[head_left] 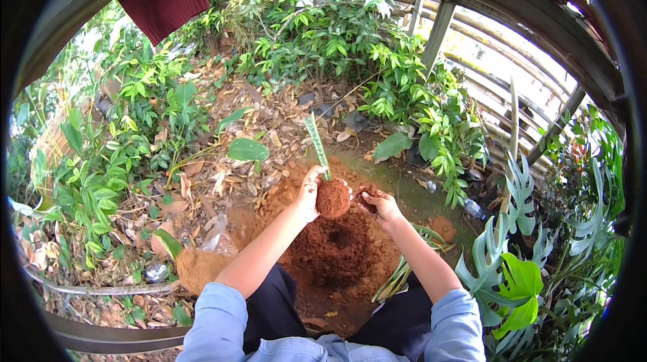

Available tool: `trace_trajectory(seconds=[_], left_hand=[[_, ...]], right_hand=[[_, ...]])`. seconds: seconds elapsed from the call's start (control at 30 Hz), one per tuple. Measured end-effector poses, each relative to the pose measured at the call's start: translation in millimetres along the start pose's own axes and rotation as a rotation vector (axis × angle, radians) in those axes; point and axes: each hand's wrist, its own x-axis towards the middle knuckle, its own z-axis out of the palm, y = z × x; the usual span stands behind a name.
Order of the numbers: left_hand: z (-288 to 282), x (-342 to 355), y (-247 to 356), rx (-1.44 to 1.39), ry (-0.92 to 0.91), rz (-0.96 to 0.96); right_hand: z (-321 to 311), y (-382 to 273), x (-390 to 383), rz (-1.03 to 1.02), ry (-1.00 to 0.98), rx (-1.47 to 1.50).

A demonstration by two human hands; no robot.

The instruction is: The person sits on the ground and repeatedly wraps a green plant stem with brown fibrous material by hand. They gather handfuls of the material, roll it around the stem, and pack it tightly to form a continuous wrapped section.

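Observation:
A striped, upright leaf (315, 139), like a snake plant's, rises from a round ball of red-brown soil (333, 199) around its base. My left hand (309, 193) is closed on this plant and supports the soil ball from its left side. Just to the right, my right hand (383, 208) pinches a clump of dark reddish soil (373, 191), slightly apart from the ball. Below both hands lies a mound of loose soil (317, 251) with a small dark hole (341, 235) in it. The plant's roots are hidden inside the ball.
Long striped leaves (399, 280) lie by my right knee. A brown fibrous lump (197, 269) sits beside my left forearm. Broad split-leaf plants (519, 288), a plastic bottle (474, 209) and a slatted fence (495, 85) stand right; dry leaves (192, 190) cover ground at left.

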Motion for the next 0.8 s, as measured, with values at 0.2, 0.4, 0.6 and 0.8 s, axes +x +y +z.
trace_trajectory(seconds=[0.2, 0.4, 0.6, 0.8], left_hand=[[8, 19, 6, -0.049, -0.207, 0.012], [28, 58, 21, 0.014, -0.207, -0.025], [-10, 74, -12, -0.173, -0.337, -0.002], [-86, 69, -77, -0.414, -0.142, -0.034]], right_hand=[[4, -14, 2, -0.012, 0.026, 0.152], [0, -5, 11, -0.102, 0.035, 0.273], [-10, 37, 10, -0.076, 0.072, 0.509], [-27, 85, 2, -0.119, 0.132, 0.612]])
